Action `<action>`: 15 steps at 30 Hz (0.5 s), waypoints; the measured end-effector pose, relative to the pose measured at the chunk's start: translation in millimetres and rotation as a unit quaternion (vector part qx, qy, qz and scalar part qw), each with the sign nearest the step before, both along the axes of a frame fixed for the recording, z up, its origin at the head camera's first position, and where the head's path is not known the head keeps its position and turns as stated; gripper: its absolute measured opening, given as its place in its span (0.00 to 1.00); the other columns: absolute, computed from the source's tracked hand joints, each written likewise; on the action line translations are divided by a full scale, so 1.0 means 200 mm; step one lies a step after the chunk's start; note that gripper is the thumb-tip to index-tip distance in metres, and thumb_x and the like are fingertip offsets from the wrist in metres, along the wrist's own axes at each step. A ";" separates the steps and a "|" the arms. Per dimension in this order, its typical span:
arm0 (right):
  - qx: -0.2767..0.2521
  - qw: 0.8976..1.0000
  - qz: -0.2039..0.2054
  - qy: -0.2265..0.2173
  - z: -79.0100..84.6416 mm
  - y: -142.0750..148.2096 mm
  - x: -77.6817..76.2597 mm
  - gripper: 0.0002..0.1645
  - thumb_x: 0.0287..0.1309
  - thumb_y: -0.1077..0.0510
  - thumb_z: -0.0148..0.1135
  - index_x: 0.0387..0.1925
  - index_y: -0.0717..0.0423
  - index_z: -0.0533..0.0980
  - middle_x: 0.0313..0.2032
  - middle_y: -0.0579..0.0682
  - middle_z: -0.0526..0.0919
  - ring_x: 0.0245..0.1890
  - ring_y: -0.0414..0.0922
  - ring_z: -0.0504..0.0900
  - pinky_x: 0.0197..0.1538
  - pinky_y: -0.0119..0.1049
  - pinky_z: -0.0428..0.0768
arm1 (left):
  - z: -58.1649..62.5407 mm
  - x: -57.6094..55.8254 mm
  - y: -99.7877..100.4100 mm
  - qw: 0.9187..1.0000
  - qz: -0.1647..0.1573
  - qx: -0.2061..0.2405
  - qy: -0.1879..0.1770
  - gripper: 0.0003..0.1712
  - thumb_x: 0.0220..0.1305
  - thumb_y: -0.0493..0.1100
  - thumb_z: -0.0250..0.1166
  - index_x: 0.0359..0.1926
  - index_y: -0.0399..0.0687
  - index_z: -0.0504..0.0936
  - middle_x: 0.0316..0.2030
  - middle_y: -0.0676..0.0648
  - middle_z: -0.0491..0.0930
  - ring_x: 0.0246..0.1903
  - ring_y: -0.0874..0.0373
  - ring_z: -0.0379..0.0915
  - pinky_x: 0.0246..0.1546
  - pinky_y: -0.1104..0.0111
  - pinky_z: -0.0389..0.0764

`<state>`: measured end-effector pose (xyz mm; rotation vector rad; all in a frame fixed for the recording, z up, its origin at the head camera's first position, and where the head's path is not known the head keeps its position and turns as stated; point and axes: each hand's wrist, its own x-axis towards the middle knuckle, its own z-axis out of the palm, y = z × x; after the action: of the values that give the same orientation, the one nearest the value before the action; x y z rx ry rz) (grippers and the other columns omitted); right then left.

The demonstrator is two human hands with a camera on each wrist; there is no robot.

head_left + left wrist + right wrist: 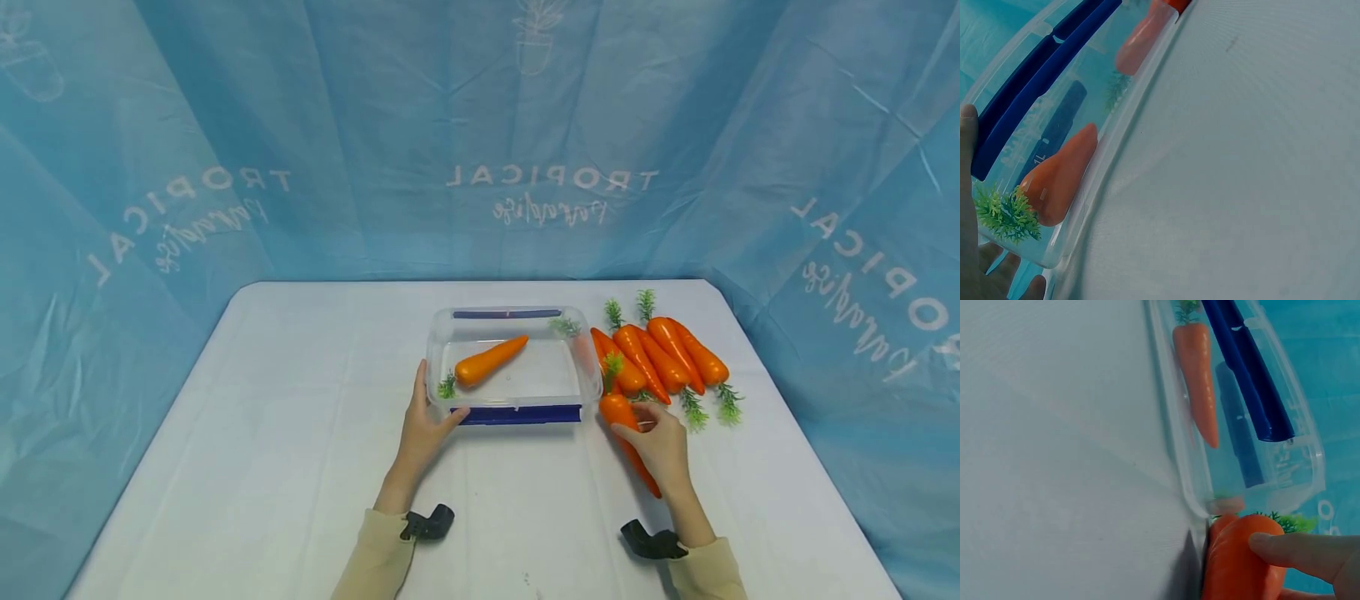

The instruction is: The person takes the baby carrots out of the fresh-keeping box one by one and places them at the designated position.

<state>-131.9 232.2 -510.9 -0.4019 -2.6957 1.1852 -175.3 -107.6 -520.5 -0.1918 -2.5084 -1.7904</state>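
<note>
A clear plastic container (540, 398) with blue side clips stands on the white table. One carrot (487, 363) with a green tuft lies inside it, also visible through the wall in the left wrist view. My left hand (422, 425) grips the container's near left corner, thumb by the blue clip (1041, 87). Just right of the container, my right hand (662, 442) pinches another carrot (621, 412) between thumb and fingers. That carrot's green top points away and its tip toward me; in the right wrist view the thumb presses on its thick end (1241, 562).
Several more carrots (675, 354) with green tops lie in a row to the container's right, the nearest close to its wall. The white table (300, 433) spreads to the left and front. A blue printed curtain (480, 125) hangs behind and along the sides.
</note>
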 end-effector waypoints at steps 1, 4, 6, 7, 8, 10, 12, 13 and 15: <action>0.001 1.000 0.000 -0.003 0.00 0.00 0.00 0.27 0.48 0.55 0.73 0.49 0.64 0.78 0.42 0.64 0.84 0.40 0.54 0.81 0.43 0.33 0.79 | 0.00 0.00 0.00 1.000 0.000 0.001 0.000 0.58 0.57 0.43 0.69 0.75 0.44 0.38 0.75 0.39 0.44 0.72 0.39 0.48 0.70 0.44 0.51; 0.005 1.000 0.000 -0.012 -0.02 -0.01 0.00 0.27 0.48 0.55 0.73 0.49 0.64 0.78 0.41 0.64 0.84 0.40 0.54 0.81 0.44 0.37 0.80 | -0.06 -0.03 -0.01 1.000 0.002 -0.001 -0.002 0.59 0.56 0.43 0.69 0.76 0.46 0.37 0.75 0.40 0.43 0.72 0.39 0.48 0.71 0.44 0.50; 0.005 1.000 -0.001 -0.010 -0.03 -0.02 0.00 0.27 0.47 0.55 0.74 0.48 0.65 0.78 0.40 0.64 0.84 0.39 0.54 0.81 0.44 0.39 0.80 | -0.11 -0.05 -0.01 1.000 0.002 -0.001 0.001 0.59 0.56 0.43 0.70 0.76 0.47 0.36 0.75 0.41 0.43 0.72 0.40 0.48 0.71 0.44 0.50; 0.006 1.000 -0.002 -0.009 -0.03 -0.02 -0.01 0.27 0.47 0.55 0.74 0.48 0.65 0.79 0.40 0.64 0.84 0.39 0.54 0.81 0.44 0.40 0.80 | -0.13 -0.06 -0.02 1.000 0.002 0.000 0.004 0.60 0.56 0.43 0.70 0.76 0.47 0.36 0.75 0.41 0.43 0.72 0.40 0.48 0.71 0.44 0.50; 0.006 1.000 -0.002 -0.008 -0.03 -0.02 0.00 0.27 0.47 0.55 0.74 0.48 0.65 0.79 0.39 0.64 0.84 0.38 0.55 0.81 0.44 0.41 0.80 | -0.15 -0.07 -0.02 1.000 0.003 0.001 0.006 0.60 0.56 0.43 0.70 0.76 0.49 0.36 0.75 0.42 0.43 0.72 0.40 0.48 0.71 0.44 0.51; 0.004 1.000 0.000 -0.009 -0.03 -0.02 0.00 0.28 0.47 0.55 0.74 0.48 0.66 0.78 0.40 0.65 0.84 0.39 0.55 0.81 0.45 0.43 0.81 | -0.16 -0.07 -0.02 1.000 0.004 0.004 0.011 0.60 0.55 0.45 0.71 0.76 0.52 0.36 0.76 0.44 0.44 0.72 0.42 0.49 0.71 0.44 0.51; 0.007 1.000 0.003 -0.016 -0.03 -0.02 0.00 0.28 0.48 0.54 0.74 0.49 0.65 0.78 0.40 0.64 0.84 0.39 0.54 0.81 0.46 0.43 0.81 | -0.17 -0.07 -0.02 1.000 0.004 0.006 0.015 0.60 0.55 0.46 0.71 0.76 0.55 0.36 0.76 0.45 0.45 0.72 0.43 0.50 0.71 0.45 0.52; 0.009 1.000 0.004 -0.019 -0.02 -0.02 0.00 0.28 0.48 0.54 0.73 0.49 0.65 0.78 0.41 0.64 0.84 0.39 0.54 0.81 0.46 0.42 0.81 | -0.17 -0.07 -0.03 1.000 0.004 0.007 0.017 0.60 0.55 0.47 0.71 0.76 0.57 0.37 0.76 0.46 0.45 0.72 0.44 0.50 0.71 0.45 0.52; 0.010 1.000 0.003 -0.022 -0.01 -0.01 0.00 0.28 0.48 0.53 0.73 0.49 0.65 0.78 0.40 0.64 0.84 0.39 0.53 0.81 0.43 0.37 0.81 | -0.18 -0.07 -0.03 1.000 0.003 0.007 0.019 0.60 0.55 0.49 0.71 0.76 0.59 0.37 0.76 0.46 0.45 0.72 0.45 0.50 0.71 0.46 0.53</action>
<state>-131.0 229.7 -513.1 -0.4223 -2.7458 1.1643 -189.9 -112.7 -555.8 -0.2146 -2.4676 -1.7849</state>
